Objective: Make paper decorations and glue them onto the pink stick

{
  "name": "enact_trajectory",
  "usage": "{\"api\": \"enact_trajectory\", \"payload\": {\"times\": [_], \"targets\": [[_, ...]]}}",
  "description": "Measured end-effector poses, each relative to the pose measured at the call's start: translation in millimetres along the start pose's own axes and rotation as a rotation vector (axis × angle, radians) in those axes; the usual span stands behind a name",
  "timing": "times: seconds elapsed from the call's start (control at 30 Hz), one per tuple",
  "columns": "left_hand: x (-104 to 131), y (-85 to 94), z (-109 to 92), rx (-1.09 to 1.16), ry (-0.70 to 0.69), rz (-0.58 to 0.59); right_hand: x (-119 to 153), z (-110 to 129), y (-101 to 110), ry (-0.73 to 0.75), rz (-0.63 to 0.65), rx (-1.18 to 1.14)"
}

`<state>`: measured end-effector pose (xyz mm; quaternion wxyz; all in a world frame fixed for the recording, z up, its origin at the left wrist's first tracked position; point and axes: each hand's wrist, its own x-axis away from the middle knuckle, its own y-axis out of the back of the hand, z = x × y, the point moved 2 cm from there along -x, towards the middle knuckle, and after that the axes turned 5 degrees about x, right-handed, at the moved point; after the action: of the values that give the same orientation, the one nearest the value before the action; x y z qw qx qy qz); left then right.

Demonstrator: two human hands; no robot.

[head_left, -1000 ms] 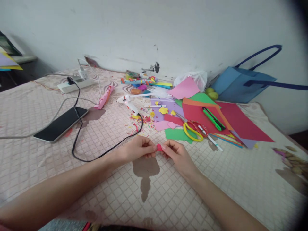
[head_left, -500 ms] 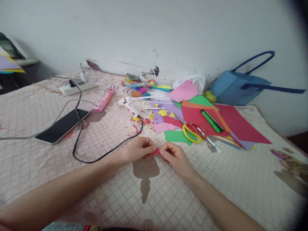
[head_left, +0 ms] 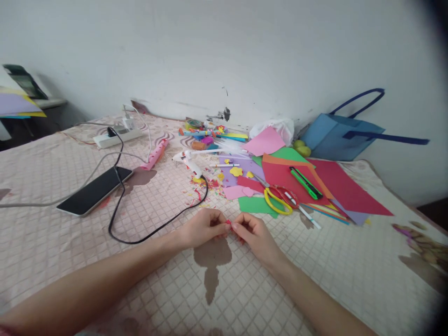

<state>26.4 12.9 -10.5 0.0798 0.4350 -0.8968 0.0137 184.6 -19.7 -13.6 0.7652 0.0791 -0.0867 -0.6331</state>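
Note:
A small piece of red paper [head_left: 228, 222] is pinched between my two hands above the table; most of it is hidden by the fingers. My left hand [head_left: 206, 227] grips its left side between thumb and forefinger. From the right, my right hand [head_left: 252, 232] pinches the other side, the fingertips almost touching those of the left. Just beyond the hands lie a green paper sheet [head_left: 257, 205] and scissors [head_left: 279, 201] with yellow and red handles. A white glue gun [head_left: 189, 163] with a black cord rests farther back, near scattered paper scraps.
Red card sheets [head_left: 350, 186] and a green utility knife [head_left: 305, 182] lie at right, before a blue bag [head_left: 345, 133]. At left are a dark phone [head_left: 96, 190], loose cables and a white power strip [head_left: 119, 138]. A wall [head_left: 157, 56] bounds the table behind.
The fingertips have come closer together, and less of the red paper shows between them. The camera view has tilted up slightly, so the scene sits lower.

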Motion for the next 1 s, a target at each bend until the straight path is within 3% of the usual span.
{"api": "enact_trajectory", "payload": {"times": [0.37, 0.63, 0.73, 1.0], "targets": [[-2.3, 0.4, 0.9, 0.100, 0.030, 0.038, -1.8, 1.4, 1.4, 0.008, 0.008, 0.037], [-2.0, -1.7, 0.3, 0.236, 0.035, -0.039, -3.5, -0.8, 1.0, 0.008, -0.034, -0.035], [-2.6, -2.1, 0.3, 0.209, 0.018, -0.017, -3.8, -1.0, 1.1, -0.006, -0.056, -0.033], [-1.1, 0.9, -4.7, 0.065, -0.041, -0.093, -3.2, 1.5, 1.3, -0.003, -0.051, -0.023]]}}
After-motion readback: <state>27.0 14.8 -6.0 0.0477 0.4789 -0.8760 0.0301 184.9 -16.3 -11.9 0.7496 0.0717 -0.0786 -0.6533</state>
